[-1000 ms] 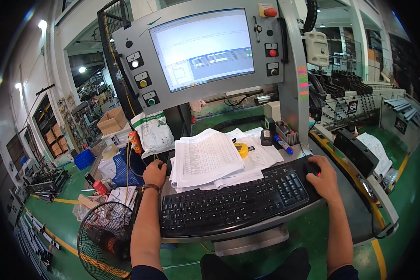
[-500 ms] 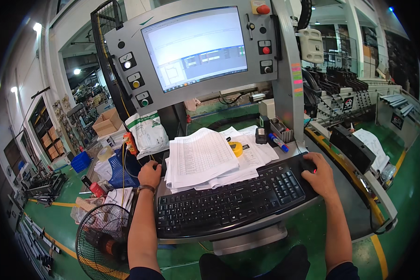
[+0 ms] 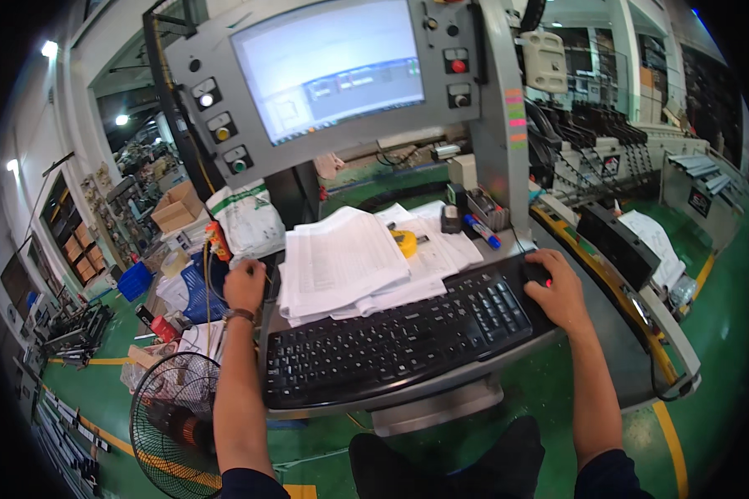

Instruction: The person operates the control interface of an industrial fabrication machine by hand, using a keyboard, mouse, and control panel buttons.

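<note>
My right hand (image 3: 558, 287) is curved over a black computer mouse (image 3: 533, 273), which shows a small red glow by the thumb. Beside it lies a black keyboard (image 3: 391, 341) on the console's shelf, with neither hand on its keys. At the shelf's left edge rests my left hand (image 3: 245, 288), fingers curled and partly hidden; what they grip, if anything, cannot be made out. Between the hands, a stack of printed sheets (image 3: 341, 258) overlaps the keyboard's back edge. A yellow tape measure (image 3: 404, 243) sits on the papers. Above stands a lit monitor (image 3: 333, 66) in a grey control panel.
Behind the papers are a blue marker (image 3: 483, 232) and a small grey bin (image 3: 488, 208). A white bag (image 3: 245, 220) and an orange bottle (image 3: 217, 241) stand by my left hand. A caged fan (image 3: 175, 424) is at lower left. A yellow-edged rail (image 3: 595, 274) runs along the right.
The whole view has shifted slightly, so the console sits a little higher and further left in the picture. Both hands keep their places at the mouse and the shelf edge.
</note>
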{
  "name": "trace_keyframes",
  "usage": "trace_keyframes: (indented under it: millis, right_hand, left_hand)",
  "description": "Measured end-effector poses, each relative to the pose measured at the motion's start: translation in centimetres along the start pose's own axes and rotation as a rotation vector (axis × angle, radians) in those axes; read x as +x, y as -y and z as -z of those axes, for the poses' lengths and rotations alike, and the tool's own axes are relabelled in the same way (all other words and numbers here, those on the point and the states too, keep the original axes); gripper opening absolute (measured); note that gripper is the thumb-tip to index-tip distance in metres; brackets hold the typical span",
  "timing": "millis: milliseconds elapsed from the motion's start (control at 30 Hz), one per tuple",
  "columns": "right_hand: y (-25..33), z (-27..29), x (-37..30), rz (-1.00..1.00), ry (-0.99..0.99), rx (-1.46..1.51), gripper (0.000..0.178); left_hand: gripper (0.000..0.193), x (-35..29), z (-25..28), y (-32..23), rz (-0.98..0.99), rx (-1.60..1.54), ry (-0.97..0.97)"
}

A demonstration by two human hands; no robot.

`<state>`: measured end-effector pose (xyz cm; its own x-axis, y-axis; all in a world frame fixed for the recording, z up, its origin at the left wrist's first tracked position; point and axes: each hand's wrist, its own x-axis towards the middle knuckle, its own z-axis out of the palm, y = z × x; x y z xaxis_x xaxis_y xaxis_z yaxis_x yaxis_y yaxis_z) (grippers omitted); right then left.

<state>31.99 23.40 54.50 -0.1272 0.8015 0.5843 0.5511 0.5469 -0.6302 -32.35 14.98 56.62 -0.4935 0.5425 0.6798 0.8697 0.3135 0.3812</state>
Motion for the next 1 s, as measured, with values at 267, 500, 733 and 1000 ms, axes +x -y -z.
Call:
trace_keyframes:
  millis: [267,500,733,1000]
  right_hand:
    - [-1.0,0.0,0.1,-0.036,0.031,-0.002,0.055]
    - [-1.0,-0.2,0.0,-0.028,0.026,-0.011,0.054]
    - [-1.1,-0.3,0.0,-0.019,0.012,-0.011,0.053]
    - [-0.8,-0.1,-0.1,-0.001,0.010,0.006,0.054]
  left_hand:
    - [0.040,-10.4,8.1,-20.2,-0.589,-0.301,0.074]
    - [0.057,-23.4,6.5,-31.3,-0.878,-0.389,0.320]
    - [0.060,-24.7,4.9,-32.5,-0.913,-0.354,0.347]
    - [0.072,-25.6,4.4,-32.5,-0.902,-0.260,0.336]
